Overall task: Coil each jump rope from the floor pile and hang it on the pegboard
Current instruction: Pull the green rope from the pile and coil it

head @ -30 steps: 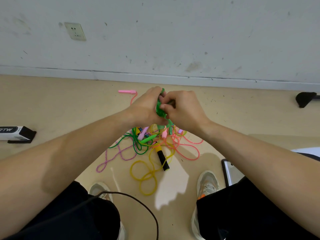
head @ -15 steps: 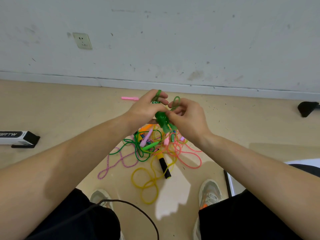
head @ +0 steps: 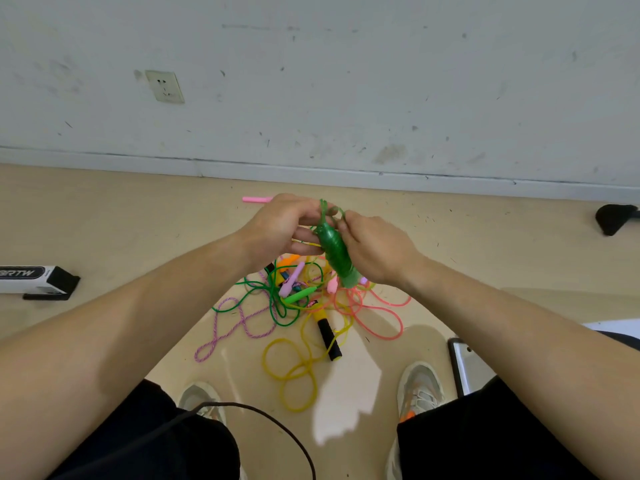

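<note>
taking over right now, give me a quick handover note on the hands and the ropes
Left hand: holds the upper end of the green jump rope, which is wound into a tight bundle above the floor.
Right hand: grips the bundle's side and pinches a cord loop at its top.
Floor pile: lies ahead of the feet, with yellow, coral, green and pink-purple ropes tangled together. A pink handle lies apart, nearer the wall.
Done: green rope nearly coiled.
Left: secure the last loop, hang it, then coil and hang the rest. The pegboard is not in view.
</note>
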A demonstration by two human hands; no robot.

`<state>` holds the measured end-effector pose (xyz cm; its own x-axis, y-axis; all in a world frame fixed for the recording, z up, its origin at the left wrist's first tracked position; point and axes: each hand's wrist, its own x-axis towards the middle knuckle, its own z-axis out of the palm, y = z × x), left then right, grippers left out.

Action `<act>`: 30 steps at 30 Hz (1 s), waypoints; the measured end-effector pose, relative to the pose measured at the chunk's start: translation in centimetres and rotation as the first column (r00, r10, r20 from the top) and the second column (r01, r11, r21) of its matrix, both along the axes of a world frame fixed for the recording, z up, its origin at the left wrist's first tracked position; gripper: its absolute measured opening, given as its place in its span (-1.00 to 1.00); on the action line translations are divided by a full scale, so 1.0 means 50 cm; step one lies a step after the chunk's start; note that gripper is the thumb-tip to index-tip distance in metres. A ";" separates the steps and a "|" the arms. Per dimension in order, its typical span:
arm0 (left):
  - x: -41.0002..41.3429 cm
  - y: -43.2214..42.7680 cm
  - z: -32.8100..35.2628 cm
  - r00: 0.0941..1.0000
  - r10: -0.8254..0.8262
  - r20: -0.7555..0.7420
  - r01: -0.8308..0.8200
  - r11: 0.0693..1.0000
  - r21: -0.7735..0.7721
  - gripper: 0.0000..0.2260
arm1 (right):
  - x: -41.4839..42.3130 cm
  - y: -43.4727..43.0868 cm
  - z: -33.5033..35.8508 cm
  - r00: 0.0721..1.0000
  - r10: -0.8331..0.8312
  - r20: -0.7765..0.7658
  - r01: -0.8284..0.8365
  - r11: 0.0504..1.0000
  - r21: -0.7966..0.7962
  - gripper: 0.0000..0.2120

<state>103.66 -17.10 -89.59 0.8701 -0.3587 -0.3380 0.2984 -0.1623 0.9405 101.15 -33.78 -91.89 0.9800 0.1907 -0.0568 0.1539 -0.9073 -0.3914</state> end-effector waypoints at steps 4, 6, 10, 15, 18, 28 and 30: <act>-0.005 0.011 -0.004 0.982 -0.185 0.048 0.177 0.974 0.144 -0.65 | -0.005 0.001 0.010 0.989 0.108 -0.097 -0.124 0.975 -0.186 -0.74; -0.007 0.016 -0.010 0.969 -0.243 0.056 0.226 0.952 0.208 -0.65 | -0.006 0.002 0.014 0.982 0.144 -0.124 -0.171 0.953 -0.249 -0.71; -0.003 0.025 -0.022 0.958 -0.277 0.071 0.244 0.922 0.300 -0.75 | -0.010 0.007 0.016 0.965 0.174 -0.198 -0.228 0.928 -0.295 -0.73; -0.007 0.021 -0.019 0.948 -0.307 0.085 0.260 0.900 0.351 -0.74 | -0.010 0.005 0.020 0.934 0.155 -0.321 -0.250 0.927 -0.280 -0.78; -0.010 0.014 -0.021 0.951 -0.288 0.111 0.229 0.900 0.372 -0.71 | -0.008 0.002 0.014 0.926 0.152 -0.344 -0.246 0.936 -0.250 -0.76; -0.007 0.006 -0.018 0.971 -0.120 0.206 0.071 0.971 0.229 -0.76 | 0.016 -0.027 0.034 0.962 0.060 -0.268 -0.058 0.998 0.012 -0.74; -0.009 0.000 -0.021 0.970 -0.130 0.204 0.081 0.969 0.233 -0.77 | 0.023 -0.034 0.041 0.974 0.009 -0.226 0.048 0.968 0.245 -0.70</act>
